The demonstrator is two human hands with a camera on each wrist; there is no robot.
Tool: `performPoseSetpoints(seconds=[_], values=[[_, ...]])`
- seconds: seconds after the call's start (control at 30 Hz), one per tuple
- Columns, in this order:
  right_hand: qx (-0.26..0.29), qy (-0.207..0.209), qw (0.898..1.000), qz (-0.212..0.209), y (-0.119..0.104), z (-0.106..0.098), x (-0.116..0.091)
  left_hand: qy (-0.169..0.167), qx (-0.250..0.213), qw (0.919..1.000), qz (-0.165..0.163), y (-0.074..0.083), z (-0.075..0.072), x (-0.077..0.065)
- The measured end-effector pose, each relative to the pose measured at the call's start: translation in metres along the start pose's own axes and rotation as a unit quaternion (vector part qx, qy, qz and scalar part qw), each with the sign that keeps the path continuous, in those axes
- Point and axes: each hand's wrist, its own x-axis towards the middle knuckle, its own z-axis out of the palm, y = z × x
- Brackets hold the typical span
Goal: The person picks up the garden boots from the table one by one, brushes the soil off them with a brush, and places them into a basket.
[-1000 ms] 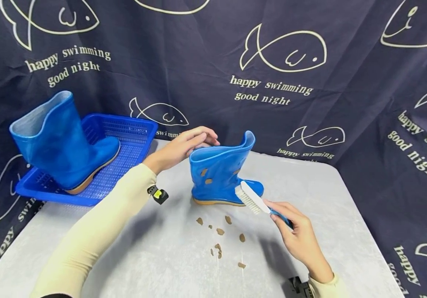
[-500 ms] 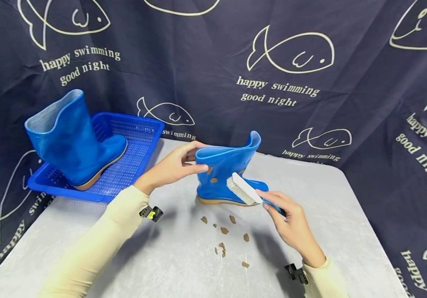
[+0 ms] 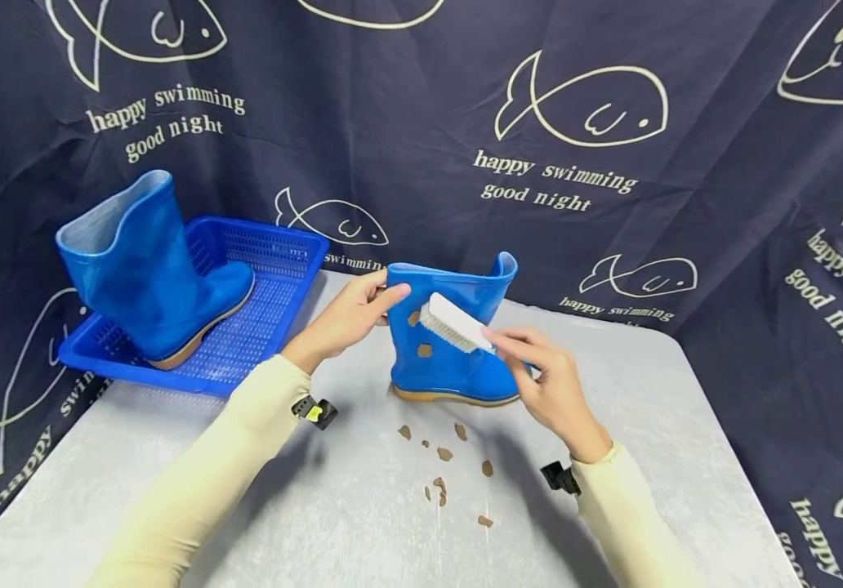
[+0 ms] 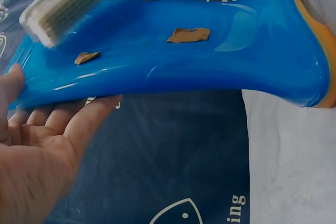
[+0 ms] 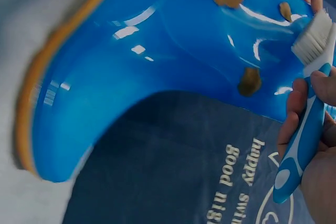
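Note:
A blue rain boot with a tan sole stands on the table, toe to the right. Brown patches cling to its shaft; another patch shows in the right wrist view. My left hand grips the top rear of the shaft, thumb on the near side and fingers behind. In my right hand is a scrub brush with a white head and pale bristles, held by its blue and white handle. Its bristles are at the upper shaft; whether they touch is hard to tell.
Several brown flakes lie on the grey table in front of the boot. At the left, a second blue boot stands in a blue plastic basket. A dark fish-print curtain hangs behind the table.
My left hand has come from behind the boot's top to grip its rear edge. The brush has moved up and left along the shaft. The boot's opening has tilted slightly away from me.

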Motion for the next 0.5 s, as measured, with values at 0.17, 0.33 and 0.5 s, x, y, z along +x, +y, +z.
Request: performPoseSetpoints(seconds=[0.17, 0.33, 0.5], values=[[-0.03, 0.002, 0.999, -0.019, 0.005, 0.004, 0.018, -0.006, -0.016, 0.9997, -0.017, -0.003, 0.0, 0.013], [-0.042, -0.045, 0.998, -0.015, 0.01, 0.01, 0.02, -0.004, -0.033, 0.9992, -0.024, -0.004, -0.005, 0.016], [-0.046, -0.063, 0.997, -0.003, 0.013, 0.007, 0.011, -0.005, -0.039, 0.999, -0.021, -0.002, -0.007, 0.019]])
